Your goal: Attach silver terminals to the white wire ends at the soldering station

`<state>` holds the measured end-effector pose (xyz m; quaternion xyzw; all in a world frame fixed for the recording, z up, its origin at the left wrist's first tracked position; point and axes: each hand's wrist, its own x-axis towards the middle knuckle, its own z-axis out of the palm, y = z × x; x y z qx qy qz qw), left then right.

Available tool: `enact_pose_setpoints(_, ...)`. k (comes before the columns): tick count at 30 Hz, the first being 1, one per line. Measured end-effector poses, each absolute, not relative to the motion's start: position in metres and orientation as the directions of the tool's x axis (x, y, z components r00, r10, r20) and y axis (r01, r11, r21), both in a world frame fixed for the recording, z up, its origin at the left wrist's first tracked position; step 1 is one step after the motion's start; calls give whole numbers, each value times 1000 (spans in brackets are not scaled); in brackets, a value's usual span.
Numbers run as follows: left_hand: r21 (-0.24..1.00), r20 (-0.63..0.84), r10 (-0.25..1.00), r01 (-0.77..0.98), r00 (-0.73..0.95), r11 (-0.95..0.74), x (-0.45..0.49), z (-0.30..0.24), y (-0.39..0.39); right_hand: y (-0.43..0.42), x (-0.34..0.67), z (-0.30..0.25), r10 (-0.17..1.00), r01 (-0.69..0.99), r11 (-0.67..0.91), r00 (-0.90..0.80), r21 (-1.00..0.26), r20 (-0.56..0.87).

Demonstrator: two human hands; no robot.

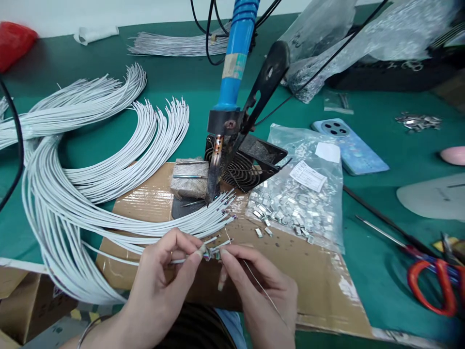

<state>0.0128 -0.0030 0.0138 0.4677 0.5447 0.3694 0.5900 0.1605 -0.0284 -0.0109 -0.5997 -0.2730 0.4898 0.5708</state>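
White wires [119,218] pinched at ends.
Left hand [163,276], right hand [257,291] both pinching small metal clip [209,254]; bagged clips [290,208] nearby.

The light was bright and even, seemingly from overhead, and fell flat across the green desk [378,271]. Shadows stayed soft, with a dim patch beneath the red-handled scissors [432,286]. Small white glints of glare sat on the plastic bag [312,160] and the metal clips [286,208]. The wide lens bowed the desk's far edge and stretched things near the frame's sides. The left hand [163,276] and right hand [261,291] looked slightly soft, and strands of the white wires [54,194] blurred together
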Motion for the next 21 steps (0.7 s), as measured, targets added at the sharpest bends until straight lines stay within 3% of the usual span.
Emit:
enact_pose_setpoints(10, 956, -223, 969, 216, 104, 197, 18, 21, -1, -26, 161, -10, 930, -258, -182, 267, -949, -251)
enact_pose_setpoints(21, 949, -187, 977, 277, 99, 154, 22, 26, 5, -25, 163, -14, 938, -187, -170, 271, -968, -217)
